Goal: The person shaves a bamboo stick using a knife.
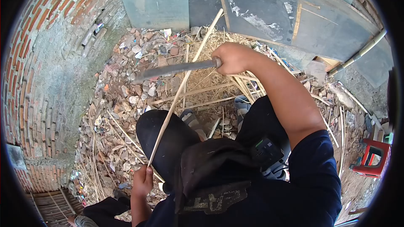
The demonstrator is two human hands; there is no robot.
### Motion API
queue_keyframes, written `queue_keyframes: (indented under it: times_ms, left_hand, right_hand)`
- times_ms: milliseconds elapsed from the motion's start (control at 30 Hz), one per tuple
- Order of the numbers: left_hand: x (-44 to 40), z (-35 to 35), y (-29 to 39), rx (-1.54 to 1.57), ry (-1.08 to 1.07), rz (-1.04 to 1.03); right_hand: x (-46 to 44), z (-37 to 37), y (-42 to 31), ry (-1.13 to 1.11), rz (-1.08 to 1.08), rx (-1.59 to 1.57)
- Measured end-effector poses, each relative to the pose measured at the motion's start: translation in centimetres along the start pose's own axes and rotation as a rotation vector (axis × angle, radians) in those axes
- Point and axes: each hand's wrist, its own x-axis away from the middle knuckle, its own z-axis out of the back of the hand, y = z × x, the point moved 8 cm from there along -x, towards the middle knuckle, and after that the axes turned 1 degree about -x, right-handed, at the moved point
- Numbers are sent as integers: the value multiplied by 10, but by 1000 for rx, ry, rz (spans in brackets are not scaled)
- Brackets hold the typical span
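Note:
My right hand (232,58) is closed round the handle of a long machete (172,69), whose blade points left. The blade crosses a long pale bamboo strip (176,96); whether the two touch I cannot tell. Low in the view, my left hand (143,180) grips the near end of that strip, which slants up and away to the right over my left knee. Under the machete lie straw-like shavings (206,80) and several loose strips between and beyond my feet.
A brick wall (54,67) rises at the left, dark panels (261,12) at the back. Rubble (130,84) covers the ground. A red stool (372,158) is at the right. At the bottom left, part of another person (105,212) shows.

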Motion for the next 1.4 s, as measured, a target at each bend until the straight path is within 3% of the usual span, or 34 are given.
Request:
queue_keyframes:
  times_ms: [67, 200, 400, 500, 567, 800, 900, 933, 1067, 1200, 1333, 1400]
  left_hand:
    - [1, -3, -6, -99, 76, -38]
    - [1, -3, -3, -149, 110, -15]
    - [2, -5, 17, -272, 170, -75]
    - [4, -10, 10, -274, 178, -32]
    - [2, -2, 10, -310, 155, -7]
    - [7, -6, 20, -366, 153, -8]
    - [10, -10, 16, -402, 180, -1]
    - [8, -9, 14, -419, 192, 14]
    - [5, -2, 12, -357, 184, -10]
    - [6, -3, 20, -338, 158, -32]
    - [4, -6, 12, -339, 163, -18]
    - [0, 0, 13, -299, 143, -16]
  right_hand:
    - [-8, -11, 0, -92, -35, -60]
    - [-21, -13, 14, -63, -122, -127]
    - [-15, -23, -15, 40, 60, 18]
    - [-36, -21, 28, -11, -122, -29]
    - [-39, -14, 40, 50, -97, -92]
    - [-6, -27, -36, 4, 52, 156]
    - [-35, -35, 9, -118, -86, 23]
    - [-37, -27, 22, -43, -138, -54]
    - [-31, -22, 21, 40, -90, -160]
    - [-20, -27, -14, 62, 36, 28]
    - [-30, -26, 42, -28, -206, -239]
    - [-31, -17, 35, 42, -128, -140]
